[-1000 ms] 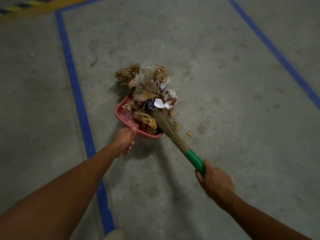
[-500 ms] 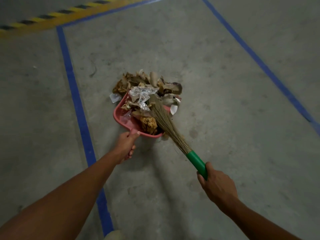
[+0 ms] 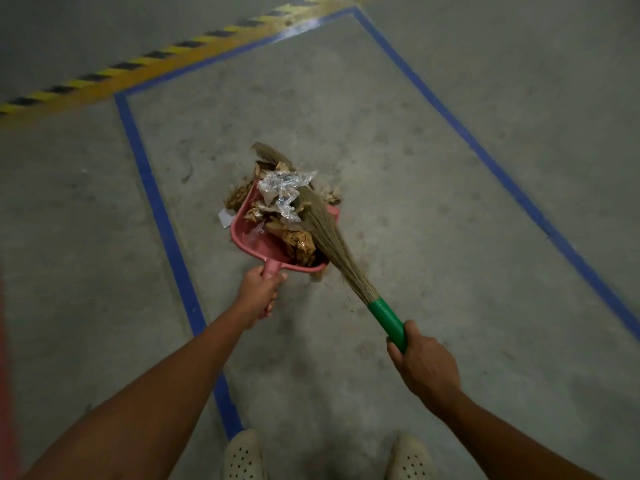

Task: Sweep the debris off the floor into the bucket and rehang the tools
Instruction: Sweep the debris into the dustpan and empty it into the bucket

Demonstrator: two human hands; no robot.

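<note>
Since half a second ago the broom bristles have swept further over the pile, and their tip is now past the far lip of the dustpan. More debris sits inside the pan. The view has pulled back too, so both shoes show on the near side of the dustpan. Debris is crumpled brown scraps and leaves with a wad of clear shiny plastic on top, heaped in the dustpan's mouth, some spilling over its far edge. One white scrap lies on the floor just left of the dustpan. The dustpan is pink-red, on grey concrete just right of a blue tape line. Left hand is wrapped tight round the dustpan's handle. Right hand fist-grips the broom's green handle, right of and nearer than the dustpan. The bristles lie across the dustpan's right side.
</note>
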